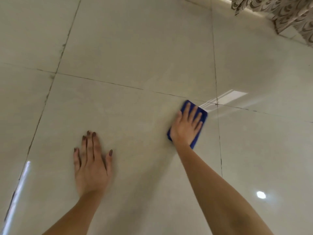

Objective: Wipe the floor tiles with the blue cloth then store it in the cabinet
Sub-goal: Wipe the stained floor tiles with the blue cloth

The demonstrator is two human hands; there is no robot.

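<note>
Your right hand (186,126) is pressing flat, fingers spread, on the folded blue cloth (203,116), near the far right corner of a glossy beige floor tile (128,116); your left hand (91,165) is resting open-palmed nearby, bare tiles lying all around

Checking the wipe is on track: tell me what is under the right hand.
The right hand presses flat on a folded blue cloth, which lies on a floor tile near a grout crossing. The palm covers most of the cloth; the tile beneath is hidden.
</note>
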